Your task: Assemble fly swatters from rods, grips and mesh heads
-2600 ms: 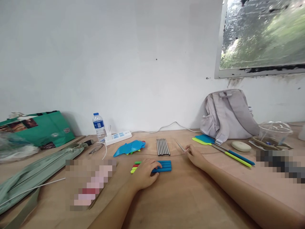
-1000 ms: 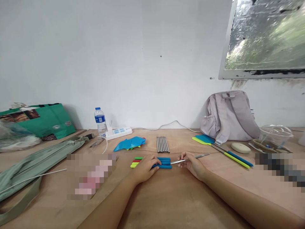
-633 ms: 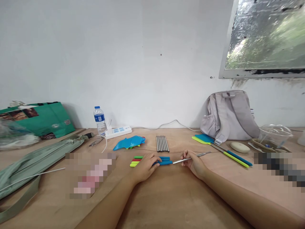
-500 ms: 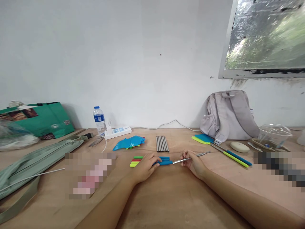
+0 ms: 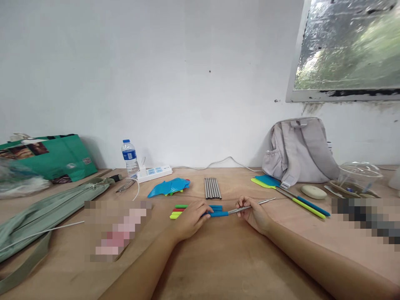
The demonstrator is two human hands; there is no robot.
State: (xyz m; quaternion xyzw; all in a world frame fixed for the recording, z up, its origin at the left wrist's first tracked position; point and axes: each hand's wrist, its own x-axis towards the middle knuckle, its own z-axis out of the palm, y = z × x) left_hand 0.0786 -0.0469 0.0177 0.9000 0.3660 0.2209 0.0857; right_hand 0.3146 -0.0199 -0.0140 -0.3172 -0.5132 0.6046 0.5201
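1. The right hand (image 5: 254,214) sits just right of the frame's centre, fingers pinched together on a thin silver metal rod (image 5: 250,206); the rod runs from the pinch up and right to a free end, and down and left into a blue silicone sleeve (image 5: 218,214)
2. The left hand (image 5: 189,216) lies palm down just left of centre, fingers curled over a row of coloured silicone sleeves (image 5: 179,211), blue, green, red and yellow, lying side by side on the table; its fingertips press the blue sleeve that meets the rod, though how tightly they close on it cannot be told
3. Both hands rest on the light brown wooden table (image 5: 225,258) that fills the lower half of the frame
4. Just above the hands lies a tidy bundle of bare silver metal rods (image 5: 213,188); left of it a flat blue fish-shaped plastic piece (image 5: 168,187)
5. Right of centre lie two flat paddle-shaped tools, blue and lime (image 5: 290,195), touching a pale grey backpack (image 5: 300,150) propped against the white wall; a small cream oval case (image 5: 313,191) and a clear plastic domed lid (image 5: 359,173) sit further right
6. Left of centre stand a small clear water bottle with a blue label (image 5: 129,157) and a white power strip (image 5: 154,173); far left, a green shopping bag (image 5: 53,160) and a long sage-green fabric pouch (image 5: 46,212)
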